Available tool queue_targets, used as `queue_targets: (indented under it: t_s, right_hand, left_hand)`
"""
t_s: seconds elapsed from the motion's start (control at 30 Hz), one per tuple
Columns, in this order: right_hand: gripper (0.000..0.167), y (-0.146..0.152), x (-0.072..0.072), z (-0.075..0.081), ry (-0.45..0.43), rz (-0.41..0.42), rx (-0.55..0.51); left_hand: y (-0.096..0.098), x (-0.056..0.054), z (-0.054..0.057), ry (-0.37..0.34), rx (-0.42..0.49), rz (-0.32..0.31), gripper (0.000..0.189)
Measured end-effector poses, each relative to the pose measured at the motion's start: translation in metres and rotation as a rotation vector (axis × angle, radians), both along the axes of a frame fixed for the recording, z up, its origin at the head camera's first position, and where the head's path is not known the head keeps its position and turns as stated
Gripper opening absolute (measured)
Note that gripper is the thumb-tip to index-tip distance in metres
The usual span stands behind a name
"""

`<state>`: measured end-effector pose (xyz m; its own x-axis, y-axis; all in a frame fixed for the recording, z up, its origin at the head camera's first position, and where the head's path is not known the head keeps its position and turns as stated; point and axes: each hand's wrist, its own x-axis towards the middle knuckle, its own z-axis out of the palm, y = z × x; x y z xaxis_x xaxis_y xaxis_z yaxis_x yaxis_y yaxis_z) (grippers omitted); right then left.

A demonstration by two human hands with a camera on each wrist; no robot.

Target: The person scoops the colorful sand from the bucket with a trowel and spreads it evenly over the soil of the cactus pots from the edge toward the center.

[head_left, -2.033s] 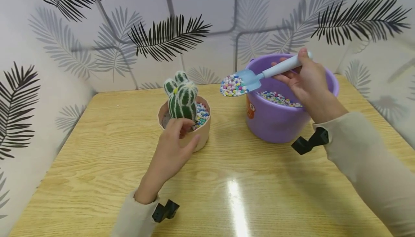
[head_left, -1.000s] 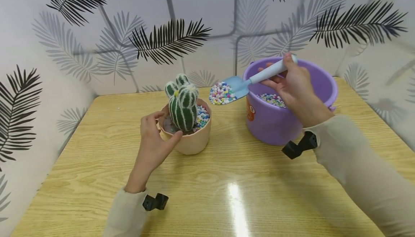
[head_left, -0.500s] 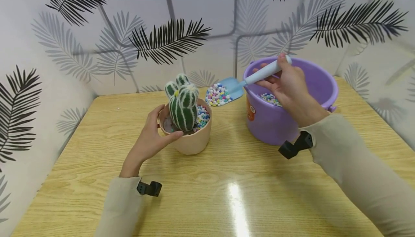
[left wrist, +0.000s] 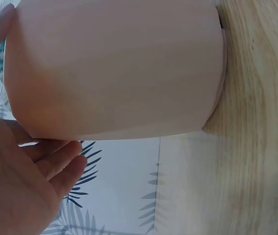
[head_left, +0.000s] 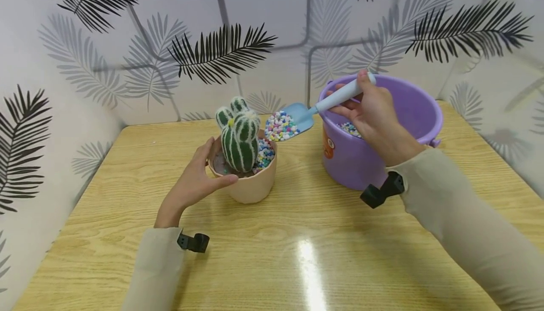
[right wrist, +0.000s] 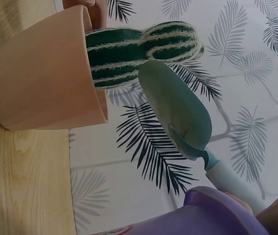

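My right hand (head_left: 373, 112) grips the pale handle of a light-blue garden trowel (head_left: 302, 116). Multicoloured pebbles (head_left: 281, 126) lie heaped on its blade, which hangs just over the right rim of a peach flowerpot (head_left: 255, 188). From the right wrist view I see the underside of the trowel (right wrist: 178, 105) beside the cactus. My left hand (head_left: 191, 183) holds the pot's left side, thumb at the front rim and fingers round the far side. A green cactus (head_left: 240, 145) with white fuzzy ribs stands in the pot. Colourful pebbles (head_left: 265, 154) cover the pot's right part; greyish material (head_left: 221, 163) shows at left.
Right of the pot stands a purple bucket (head_left: 352, 169) with more pebbles (head_left: 350, 129) inside, partly hidden by my right hand and forearm. Both stand on a wooden table (head_left: 263, 254). Behind it is a wall (head_left: 272, 8) with a leaf pattern.
My right hand has carried the loaded trowel leftward from above the bucket to the pot's rim. My left hand has moved from the pot's front to its left side and taken hold.
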<state>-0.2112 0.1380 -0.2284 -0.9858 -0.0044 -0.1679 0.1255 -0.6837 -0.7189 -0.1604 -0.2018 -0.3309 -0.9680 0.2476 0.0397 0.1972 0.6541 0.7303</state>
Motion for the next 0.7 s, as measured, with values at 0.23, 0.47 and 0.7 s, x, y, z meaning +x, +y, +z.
queue_targets:
  t_s: [0.23, 0.47, 0.7]
  right_hand:
    - [0.022, -0.003, -0.002, 0.0, -0.002, -0.004, 0.018]
    - [0.024, -0.003, -0.003, 0.0, 0.006, 0.003, 0.021]
    - [0.025, -0.006, -0.003, 0.0, 0.0, 0.019, 0.032]
  left_hand:
    - [0.008, 0.007, 0.005, 0.046, -0.027, 0.022, 0.106]
    - [0.016, 0.012, 0.006, 0.104, -0.07, 0.032, 0.103]
    - [0.008, 0.011, 0.008, 0.089, -0.074, -0.013, 0.104]
